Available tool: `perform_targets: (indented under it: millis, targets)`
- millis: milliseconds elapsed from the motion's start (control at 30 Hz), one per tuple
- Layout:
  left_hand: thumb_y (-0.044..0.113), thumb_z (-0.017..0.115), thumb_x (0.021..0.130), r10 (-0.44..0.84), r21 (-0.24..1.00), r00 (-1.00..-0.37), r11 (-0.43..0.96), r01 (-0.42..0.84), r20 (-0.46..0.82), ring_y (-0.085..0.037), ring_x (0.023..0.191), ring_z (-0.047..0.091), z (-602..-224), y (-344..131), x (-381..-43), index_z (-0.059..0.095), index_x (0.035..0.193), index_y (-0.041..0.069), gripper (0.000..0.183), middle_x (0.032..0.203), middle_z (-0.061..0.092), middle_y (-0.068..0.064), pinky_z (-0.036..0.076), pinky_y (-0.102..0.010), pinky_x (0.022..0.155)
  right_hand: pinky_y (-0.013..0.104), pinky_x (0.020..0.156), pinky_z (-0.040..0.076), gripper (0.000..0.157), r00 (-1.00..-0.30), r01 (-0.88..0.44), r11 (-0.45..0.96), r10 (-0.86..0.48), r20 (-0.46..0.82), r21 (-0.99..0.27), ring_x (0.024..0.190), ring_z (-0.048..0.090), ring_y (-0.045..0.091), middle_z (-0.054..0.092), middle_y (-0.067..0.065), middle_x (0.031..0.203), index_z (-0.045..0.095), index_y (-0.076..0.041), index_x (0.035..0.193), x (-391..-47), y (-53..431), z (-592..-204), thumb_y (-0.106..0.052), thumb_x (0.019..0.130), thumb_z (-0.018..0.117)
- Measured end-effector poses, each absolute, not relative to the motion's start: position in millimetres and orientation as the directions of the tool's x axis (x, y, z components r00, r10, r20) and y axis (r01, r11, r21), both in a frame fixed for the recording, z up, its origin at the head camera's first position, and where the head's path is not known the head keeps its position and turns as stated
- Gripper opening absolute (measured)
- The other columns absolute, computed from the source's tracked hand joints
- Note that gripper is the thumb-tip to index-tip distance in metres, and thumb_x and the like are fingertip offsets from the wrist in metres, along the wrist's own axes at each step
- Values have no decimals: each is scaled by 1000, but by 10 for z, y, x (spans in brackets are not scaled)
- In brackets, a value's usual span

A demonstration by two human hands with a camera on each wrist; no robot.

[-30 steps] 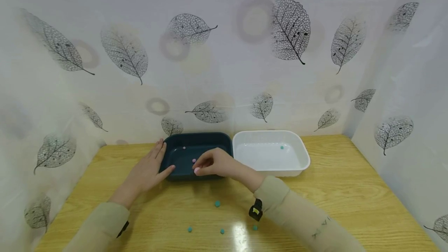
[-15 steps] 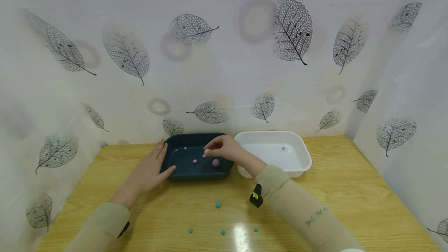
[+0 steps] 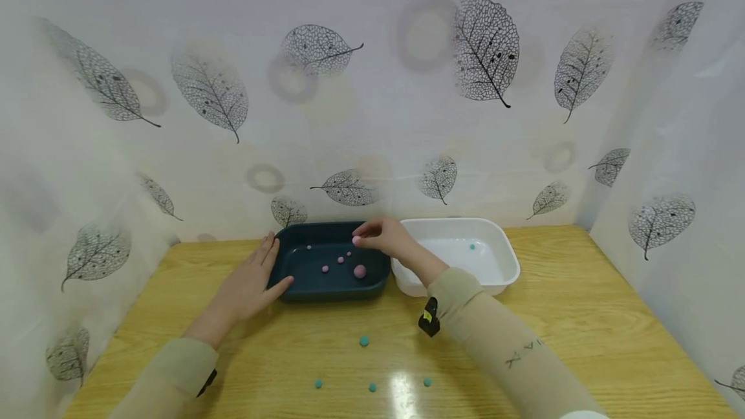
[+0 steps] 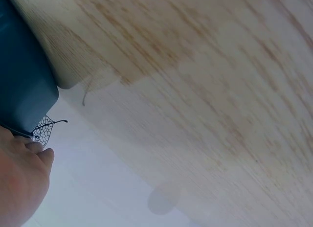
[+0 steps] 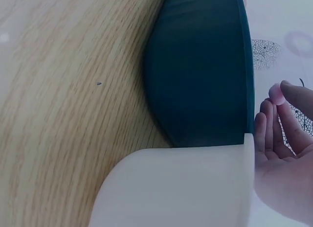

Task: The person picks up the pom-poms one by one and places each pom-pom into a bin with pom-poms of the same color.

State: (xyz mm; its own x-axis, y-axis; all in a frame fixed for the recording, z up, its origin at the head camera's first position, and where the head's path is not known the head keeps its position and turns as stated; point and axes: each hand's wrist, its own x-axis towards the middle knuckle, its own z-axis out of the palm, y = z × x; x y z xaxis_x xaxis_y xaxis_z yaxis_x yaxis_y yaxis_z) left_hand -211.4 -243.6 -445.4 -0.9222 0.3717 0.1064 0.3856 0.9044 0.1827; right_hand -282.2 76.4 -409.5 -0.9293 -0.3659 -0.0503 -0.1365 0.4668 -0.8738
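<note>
Right hand (image 3: 387, 236): small pink bead (image 3: 356, 240) pinched over dark teal plastic tray (image 3: 302, 266) at frame centre. Left hand (image 3: 247, 286), fingers flat, steadies tray.

Two bare hands, no gloves, no rings seen. Left hand (image 3: 247, 286) and right hand (image 3: 387, 238) both come out of long sleeves.

Left sleeve (image 3: 169, 377): pale beige-khaki, soft fabric, plain, cuff close on the wrist. A small black piece (image 3: 205, 381) shows at its underside near the cuff, most of it hidden.

Right sleeve (image 3: 500, 348): same beige-khaki cloth, creased along the forearm. Dark stitched or printed marks (image 3: 524, 354) run along the forearm, unreadable. A small black device (image 3: 429, 319) with a yellow patch hangs under the wrist at the cuff.

Nails short; polish cannot be told.
</note>
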Motion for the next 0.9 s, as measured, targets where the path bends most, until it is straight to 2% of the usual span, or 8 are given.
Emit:
perform_targets:
  millis: [233,633,900]
  targets:
    - [46,59,107,367,184,-924,906,381,108,-49,160,24,-4435,-2430,-2108,23,163,-12,88,174,17,-31,33,-62,127,38,99,60,28,-950,-97,406,-309,-36,-909,114,73,32,78,20,121,77,2,121,-2843,793,-4049,-15,99,75]
    - [46,59,107,372,177,-921,904,388,118,-49,160,24,-4448,-2428,-2113,24,163,-12,88,174,17,-31,34,-62,127,33,99,61,29,-962,-77,379,-270,-30,-922,117,73,34,77,22,123,74,7,124,-2861,822,-4041,-5,98,73]
    - [46,60,107,366,194,-924,904,380,109,-50,160,24,-4444,-2432,-2100,23,163,-12,88,174,16,-31,34,-62,126,40,105,59,31,-957,-86,392,-287,-33,-916,121,71,35,75,23,127,72,6,128,-2847,987,-4031,-7,99,71]
